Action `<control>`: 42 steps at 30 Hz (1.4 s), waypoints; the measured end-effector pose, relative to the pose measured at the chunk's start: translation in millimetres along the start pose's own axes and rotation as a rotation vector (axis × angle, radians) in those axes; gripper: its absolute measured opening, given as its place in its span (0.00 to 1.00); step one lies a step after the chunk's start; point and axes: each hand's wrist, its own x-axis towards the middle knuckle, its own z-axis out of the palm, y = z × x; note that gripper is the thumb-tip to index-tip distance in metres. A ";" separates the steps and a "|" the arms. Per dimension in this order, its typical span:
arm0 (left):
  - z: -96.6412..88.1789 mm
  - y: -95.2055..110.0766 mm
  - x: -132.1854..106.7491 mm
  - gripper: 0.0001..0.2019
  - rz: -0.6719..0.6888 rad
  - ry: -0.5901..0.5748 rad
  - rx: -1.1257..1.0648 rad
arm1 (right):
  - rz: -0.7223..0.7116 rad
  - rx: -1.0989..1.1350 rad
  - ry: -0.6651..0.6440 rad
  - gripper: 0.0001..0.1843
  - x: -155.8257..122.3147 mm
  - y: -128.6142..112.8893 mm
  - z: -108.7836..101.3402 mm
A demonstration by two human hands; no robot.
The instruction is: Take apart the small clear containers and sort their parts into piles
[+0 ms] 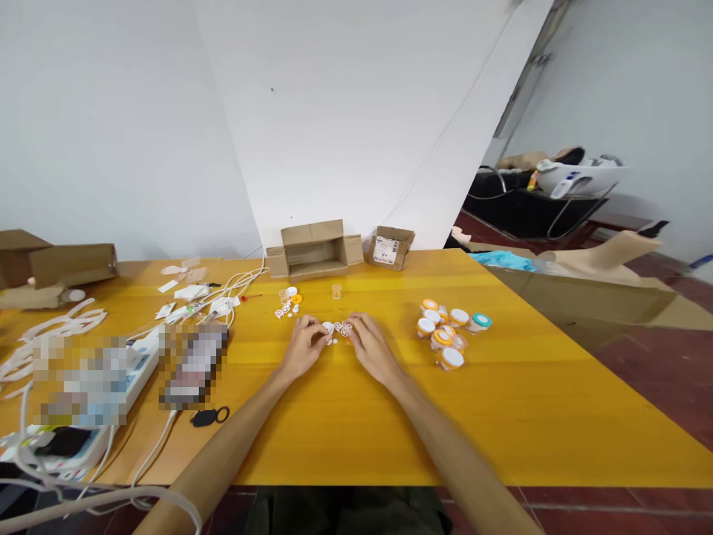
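Both hands are close together over the middle of the table. My left hand [304, 349] has its thumb and fingers pinched at the edge of a small white round cap [328, 327]. Facing it, my right hand [374, 348] has its fingers bent together at a small white perforated piece [342, 328]; its fingertips partly cover that piece. Small white discs lie on the table below the fingertips. Farther back sit a loose orange ring [296, 299], white perforated pieces [283, 309] and a clear small jar [336, 291].
Several clear jars with orange-and-white lids [443, 337] and one with a teal lid [482, 320] stand to the right. Open cardboard boxes [315, 251] line the wall. On the left are a power strip [145, 364], a phone [196, 364], cables and a black ring holder [208, 417].
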 end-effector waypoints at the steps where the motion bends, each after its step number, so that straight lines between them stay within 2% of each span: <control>1: 0.3 -0.3 -0.4 0.05 0.008 0.002 -0.009 | 0.001 -0.015 -0.005 0.14 -0.4 0.2 0.4; 4: 0.3 -0.8 -1.7 0.05 0.029 0.017 -0.038 | 0.011 -0.065 -0.047 0.20 -2.3 2.3 2.6; 9: -1.2 0.7 -4.4 0.12 0.052 0.013 -0.017 | 0.035 -0.152 -0.156 0.42 -6.6 8.3 10.7; 13: 1.2 3.7 -11.5 0.25 0.066 -0.075 0.088 | 0.079 -0.229 -0.144 0.57 -17.6 7.8 17.9; 16: 3.6 5.0 -19.7 0.34 0.071 -0.133 0.183 | 0.142 -0.294 -0.112 0.63 -34.4 5.5 20.1; 20: 6.7 3.4 -27.1 0.37 0.122 -0.145 0.275 | 0.120 -0.347 -0.082 0.60 -55.6 6.2 21.8; 23: 11.3 0.5 -22.5 0.33 0.133 -0.135 0.315 | 0.087 -0.355 -0.101 0.54 -54.8 10.7 23.5; 27: 19.4 -4.0 -4.2 0.28 0.116 -0.138 0.342 | 0.040 -0.320 -0.224 0.47 -27.1 21.4 21.6; 31: 24.1 -8.7 15.5 0.27 0.111 -0.140 0.333 | 0.039 -0.280 -0.367 0.47 7.2 33.2 17.5; 42: 28.0 -16.2 62.0 0.27 0.058 -0.177 0.182 | 0.069 -0.287 -0.362 0.50 53.9 53.4 24.1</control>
